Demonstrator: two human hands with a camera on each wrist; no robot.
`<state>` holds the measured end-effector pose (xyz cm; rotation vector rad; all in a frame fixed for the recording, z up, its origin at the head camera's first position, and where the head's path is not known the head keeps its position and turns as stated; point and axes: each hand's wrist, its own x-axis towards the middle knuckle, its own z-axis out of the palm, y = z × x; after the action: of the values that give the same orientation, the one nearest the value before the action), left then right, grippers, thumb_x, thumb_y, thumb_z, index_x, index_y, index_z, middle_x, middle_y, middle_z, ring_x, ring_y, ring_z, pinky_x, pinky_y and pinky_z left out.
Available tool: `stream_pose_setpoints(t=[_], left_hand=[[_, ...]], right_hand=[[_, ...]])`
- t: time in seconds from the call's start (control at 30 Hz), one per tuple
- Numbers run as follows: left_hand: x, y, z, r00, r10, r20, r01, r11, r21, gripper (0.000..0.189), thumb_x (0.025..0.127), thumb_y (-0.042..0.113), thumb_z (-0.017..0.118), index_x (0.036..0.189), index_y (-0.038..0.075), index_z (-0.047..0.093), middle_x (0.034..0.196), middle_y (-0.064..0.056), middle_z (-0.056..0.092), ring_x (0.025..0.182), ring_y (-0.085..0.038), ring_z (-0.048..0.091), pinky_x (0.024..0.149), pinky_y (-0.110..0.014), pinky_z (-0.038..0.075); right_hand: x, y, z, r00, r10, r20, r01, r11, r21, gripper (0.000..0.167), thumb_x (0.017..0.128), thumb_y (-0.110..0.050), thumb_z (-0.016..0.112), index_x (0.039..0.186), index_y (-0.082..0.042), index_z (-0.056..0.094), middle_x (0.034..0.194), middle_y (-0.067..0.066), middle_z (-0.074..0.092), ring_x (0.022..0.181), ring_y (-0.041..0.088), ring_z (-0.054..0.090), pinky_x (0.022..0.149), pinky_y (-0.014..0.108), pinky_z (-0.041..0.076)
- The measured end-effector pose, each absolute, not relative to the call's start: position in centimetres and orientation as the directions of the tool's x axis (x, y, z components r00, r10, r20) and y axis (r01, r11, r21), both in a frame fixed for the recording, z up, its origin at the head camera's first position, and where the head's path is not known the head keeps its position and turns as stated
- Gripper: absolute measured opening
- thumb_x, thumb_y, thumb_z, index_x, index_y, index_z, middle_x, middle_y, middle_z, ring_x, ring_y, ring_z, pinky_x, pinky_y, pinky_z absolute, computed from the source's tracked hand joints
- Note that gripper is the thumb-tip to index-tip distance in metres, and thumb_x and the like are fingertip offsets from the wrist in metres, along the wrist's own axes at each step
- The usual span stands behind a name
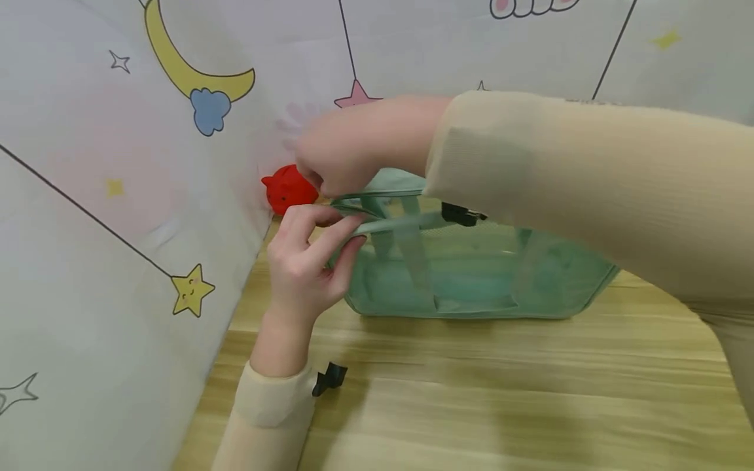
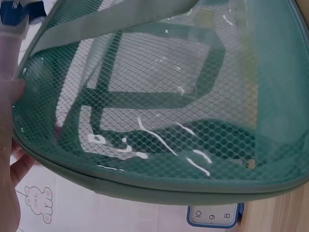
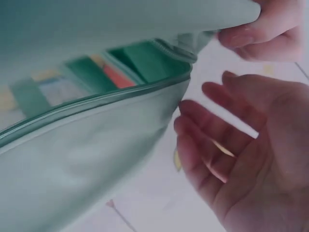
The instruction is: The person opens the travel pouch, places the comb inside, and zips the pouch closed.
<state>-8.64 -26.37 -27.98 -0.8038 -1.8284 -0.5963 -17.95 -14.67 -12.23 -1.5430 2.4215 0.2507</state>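
Note:
A mint-green see-through bag (image 1: pixel 383 288) with mesh sides and a handle strap lies across the table. At its left end my left hand (image 1: pixel 306 268) pinches the upper edge between thumb and fingers. Just beyond that corner is my right hand (image 1: pixel 353 147), reaching over the bag from the right. In the right wrist view, the right hand (image 3: pixel 260 140) has loosely bent fingers with nothing between them, fingertips right beside the bag's corner. The zipper (image 3: pixel 96 104) stands undone there, with green bands and a reddish patch showing inside. The left hand (image 3: pixel 270 29) holds the flap above.
A red pig-shaped figure (image 1: pixel 288 190) stands behind the hands in the table's corner. The wooden table (image 1: pixel 471 392) meets a white cloth wall (image 1: pixel 88 294) with printed stars and a moon. A blue-framed clock (image 2: pixel 212 216) shows below the bag in the left wrist view.

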Motion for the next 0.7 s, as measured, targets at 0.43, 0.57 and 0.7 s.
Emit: stream_pose_setpoints(t=[0.43, 0.57, 0.7], left_hand=[[-8.4, -24.4, -26.9, -0.287, 0.357, 0.889, 0.747, 0.664, -0.025, 0.015, 0.093, 0.012, 0.077, 0.106, 0.006, 0.079, 0.091, -0.012, 0.067, 0.081, -0.028, 0.064, 0.076, -0.039, 0.057], [-8.4, -24.2, -26.5, -0.271, 0.381, 0.884, 0.769, 0.638, -0.039, 0.013, 0.093, 0.012, 0.077, 0.104, 0.006, 0.079, 0.091, -0.013, 0.068, 0.080, -0.027, 0.064, 0.076, -0.039, 0.058], [-8.1, -23.8, -26.6, -0.252, 0.383, 0.889, 0.785, 0.618, -0.044, 0.010, 0.091, 0.009, 0.077, 0.100, 0.005, 0.080, 0.091, -0.014, 0.067, 0.081, -0.028, 0.063, 0.074, -0.038, 0.058]], right_hand=[[-18.3, -16.7, -10.7, -0.387, -0.726, -0.569, -0.915, 0.380, 0.137, 0.024, 0.099, -0.016, 0.050, 0.108, -0.015, 0.072, 0.092, 0.004, 0.067, 0.086, 0.021, 0.058, 0.080, 0.033, 0.048], [-18.2, -16.6, -10.4, -0.387, -0.725, -0.571, -0.918, 0.362, 0.163, 0.024, 0.099, -0.020, 0.057, 0.115, -0.017, 0.074, 0.102, 0.007, 0.070, 0.099, 0.025, 0.059, 0.094, 0.042, 0.047], [-18.1, -16.7, -11.3, -0.370, -0.698, -0.613, -0.928, 0.311, 0.206, 0.023, 0.099, -0.017, 0.054, 0.109, -0.018, 0.074, 0.098, 0.005, 0.060, 0.100, 0.024, 0.053, 0.089, 0.041, 0.042]])
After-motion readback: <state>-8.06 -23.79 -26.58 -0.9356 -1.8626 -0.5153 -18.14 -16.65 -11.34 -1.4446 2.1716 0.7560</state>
